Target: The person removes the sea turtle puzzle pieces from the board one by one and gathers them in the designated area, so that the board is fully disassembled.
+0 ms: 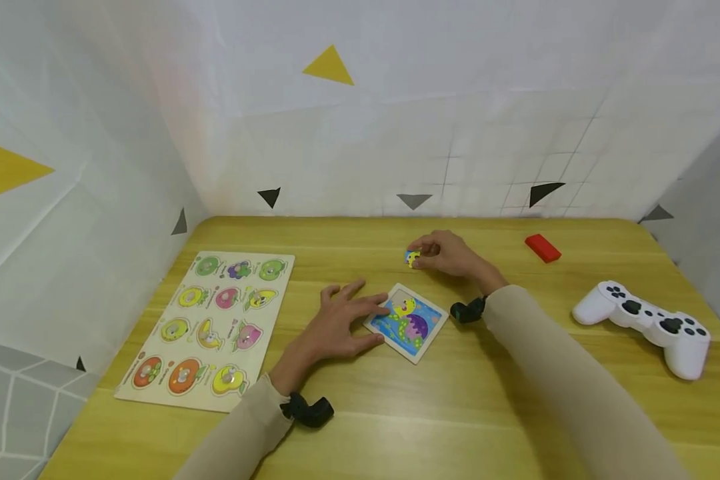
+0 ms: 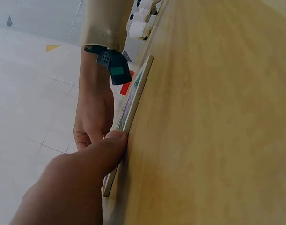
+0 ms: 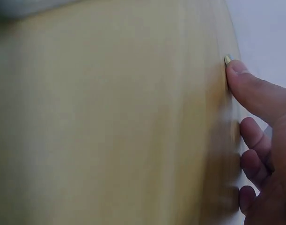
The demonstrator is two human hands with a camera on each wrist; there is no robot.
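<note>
A small square jigsaw puzzle (image 1: 409, 319) with a yellow and purple animal on blue lies in a pale frame on the table. A bare greyish patch shows near its far corner. My left hand (image 1: 338, 322) rests at its left side, fingers spread, fingertips over the frame's edge and the thumb at the near edge. In the left wrist view the thumb (image 2: 115, 135) touches the frame's side. Beyond the puzzle, my right hand (image 1: 447, 255) pinches a yellow and blue puzzle piece (image 1: 412, 259) between thumb and fingers. Only a sliver of that piece shows in the right wrist view.
On the left lies a wooden fruit peg board (image 1: 221, 327) in rows. A red block (image 1: 543, 248) lies at the back right, with a white game controller (image 1: 645, 325) nearer on the right. White sheeting (image 1: 360, 153) rises behind the table (image 1: 432, 413).
</note>
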